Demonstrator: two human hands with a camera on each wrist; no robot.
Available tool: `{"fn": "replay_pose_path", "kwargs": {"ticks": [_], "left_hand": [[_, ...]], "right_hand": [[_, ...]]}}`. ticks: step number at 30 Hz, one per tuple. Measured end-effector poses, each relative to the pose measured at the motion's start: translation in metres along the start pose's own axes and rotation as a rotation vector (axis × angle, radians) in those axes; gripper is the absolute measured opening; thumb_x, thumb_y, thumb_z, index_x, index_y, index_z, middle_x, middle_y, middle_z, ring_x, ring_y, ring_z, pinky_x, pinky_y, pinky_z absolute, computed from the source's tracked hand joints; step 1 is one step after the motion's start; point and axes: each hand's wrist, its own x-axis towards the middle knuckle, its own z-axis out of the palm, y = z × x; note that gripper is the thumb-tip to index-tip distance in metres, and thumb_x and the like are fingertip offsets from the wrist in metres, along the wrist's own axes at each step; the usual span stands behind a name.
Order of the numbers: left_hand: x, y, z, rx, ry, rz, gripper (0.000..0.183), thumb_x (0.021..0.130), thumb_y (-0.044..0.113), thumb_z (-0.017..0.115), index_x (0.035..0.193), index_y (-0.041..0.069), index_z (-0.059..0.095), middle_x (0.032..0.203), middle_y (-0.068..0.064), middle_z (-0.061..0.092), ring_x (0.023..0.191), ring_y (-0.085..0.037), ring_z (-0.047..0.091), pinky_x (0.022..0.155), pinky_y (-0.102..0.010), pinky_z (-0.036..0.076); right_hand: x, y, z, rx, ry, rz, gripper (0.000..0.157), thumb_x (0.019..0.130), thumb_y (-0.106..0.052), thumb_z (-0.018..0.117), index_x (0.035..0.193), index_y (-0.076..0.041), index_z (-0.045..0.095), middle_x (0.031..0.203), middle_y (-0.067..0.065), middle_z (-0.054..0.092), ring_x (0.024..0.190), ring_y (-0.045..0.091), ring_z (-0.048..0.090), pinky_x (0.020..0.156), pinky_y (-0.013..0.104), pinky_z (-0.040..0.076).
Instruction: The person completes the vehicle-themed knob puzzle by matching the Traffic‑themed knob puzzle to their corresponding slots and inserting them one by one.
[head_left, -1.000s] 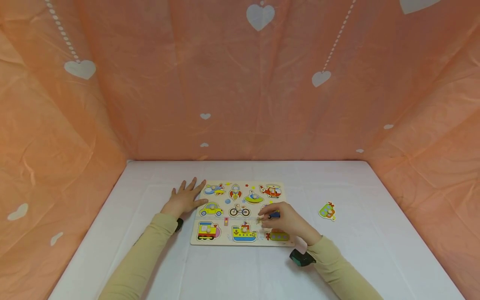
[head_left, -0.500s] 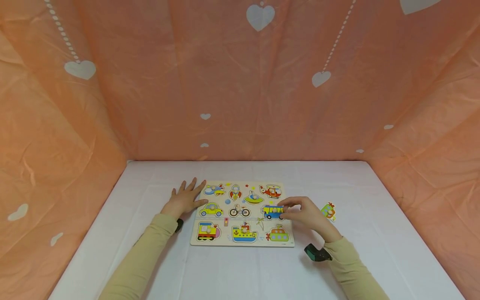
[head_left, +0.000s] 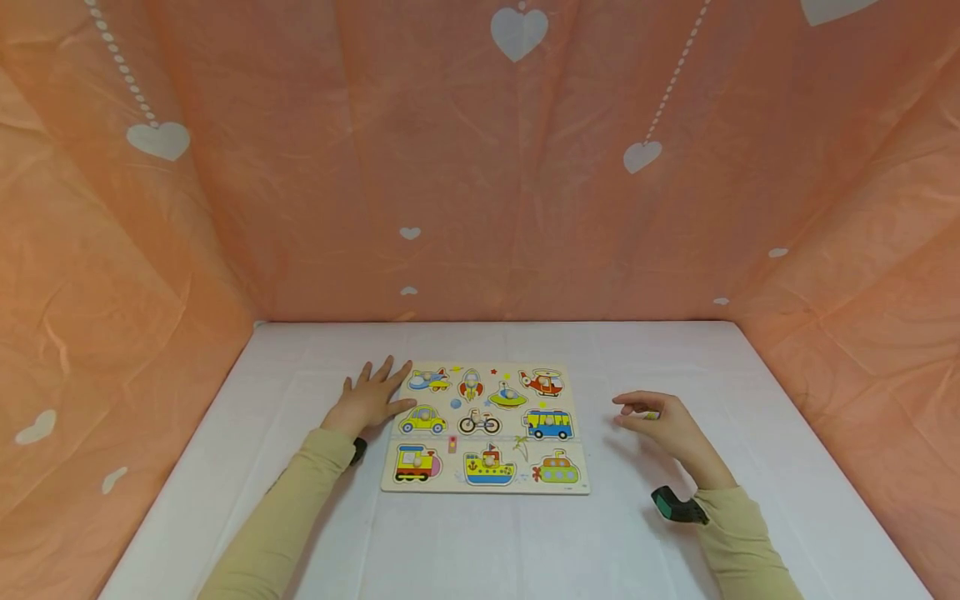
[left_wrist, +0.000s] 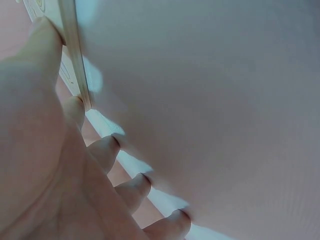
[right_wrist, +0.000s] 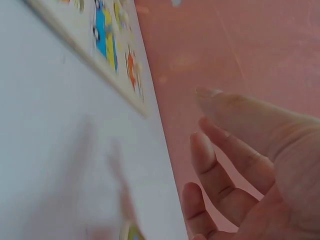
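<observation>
A wooden knob puzzle board (head_left: 450,485) with vehicle pictures lies on the table. My left hand (head_left: 367,404) is spread flat at its left side, with thumb (left_wrist: 44,45) and index finger resting on the board's edge. My right hand (head_left: 671,429) hovers right of the board, its fingers loosely bent and nothing held between them. Beneath it lies a loose submarine puzzle piece (head_left: 652,415), mostly hidden by the hand; a corner of the piece (right_wrist: 133,233) shows at the bottom of the right wrist view. The bus piece (head_left: 548,423) sits in the board's right side.
Several other knobbed pieces sit in the board, among them a train (head_left: 417,462), a ship (head_left: 489,465) and a helicopter (head_left: 542,382). A knobless submarine picture (head_left: 557,468) shows at the lower right. White cloth covers the table (head_left: 480,550); orange fabric (head_left: 480,192) hangs behind.
My right hand has let go of the bus piece, now in the board, and moved right over the loose submarine piece. My left hand has stayed still.
</observation>
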Motion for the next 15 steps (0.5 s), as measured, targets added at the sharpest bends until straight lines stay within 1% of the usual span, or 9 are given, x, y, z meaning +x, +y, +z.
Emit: {"fn": "replay_pose_path", "kwargs": {"ticks": [1,2,6,8,9,11,15], "left_hand": [[0.000,0.000,0.000,0.002,0.000,0.001,0.077,0.093,0.049,0.056,0.153,0.015,0.023,0.156,-0.023,0.010,0.138,-0.054,0.004,0.102,-0.073,0.007],[0.000,0.000,0.000,0.004,0.000,0.002,0.077,0.093,0.049,0.056,0.153,0.015,0.023,0.156,-0.023,0.010,0.138,-0.054,0.004,0.102,-0.074,0.007],[-0.001,0.001,0.000,0.002,-0.001,0.002,0.077,0.093,0.049,0.056,0.153,0.015,0.023,0.156,-0.023,0.010,0.138,-0.054,0.004,0.102,-0.073,0.007],[0.000,0.000,0.000,0.003,0.000,0.002,0.077,0.093,0.049,0.056,0.153,0.015,0.023,0.156,-0.023,0.010,0.138,-0.054,0.004,0.102,-0.073,0.006],[0.000,0.000,0.000,0.003,0.001,0.002,0.077,0.093,0.049,0.056,0.153,0.015,0.023,0.156,-0.023,0.010,0.138,-0.054,0.004,0.102,-0.073,0.006],[0.000,0.000,0.001,0.004,0.001,0.001,0.077,0.093,0.050,0.056,0.153,0.016,0.023,0.156,-0.022,0.010,0.138,-0.054,0.004,0.102,-0.073,0.006],[-0.001,0.000,0.001,0.002,0.004,0.001,0.077,0.093,0.050,0.056,0.153,0.016,0.022,0.157,-0.022,0.010,0.138,-0.053,0.003,0.102,-0.073,0.006]], "right_hand": [[-0.001,0.004,-0.003,0.008,0.008,0.009,0.034,0.084,-0.015,0.075,0.113,0.001,0.068,0.091,0.007,0.066,0.091,0.021,0.056,0.068,0.026,0.047],[-0.004,0.002,-0.007,0.019,0.011,0.016,0.034,0.084,-0.013,0.074,0.114,0.003,0.067,0.091,0.009,0.065,0.089,0.020,0.056,0.067,0.025,0.047],[-0.009,0.015,-0.019,0.043,0.036,0.060,0.038,0.085,-0.016,0.074,0.116,0.004,0.065,0.094,0.012,0.065,0.087,0.013,0.058,0.065,0.026,0.048],[-0.013,0.020,-0.025,0.028,0.058,0.071,0.039,0.086,-0.018,0.073,0.117,0.003,0.065,0.096,0.012,0.066,0.086,0.009,0.058,0.067,0.025,0.048],[-0.012,0.028,-0.027,0.016,0.074,0.076,0.040,0.086,-0.021,0.073,0.118,0.002,0.065,0.096,0.010,0.066,0.086,0.007,0.058,0.068,0.024,0.047],[-0.014,0.032,-0.032,-0.009,0.106,0.089,0.040,0.087,-0.022,0.073,0.117,0.002,0.065,0.096,0.010,0.067,0.084,0.005,0.059,0.070,0.021,0.046],[-0.017,0.038,-0.038,-0.056,0.155,0.108,0.041,0.087,-0.025,0.072,0.116,0.002,0.066,0.094,0.008,0.068,0.081,0.003,0.058,0.070,0.017,0.045]]}}
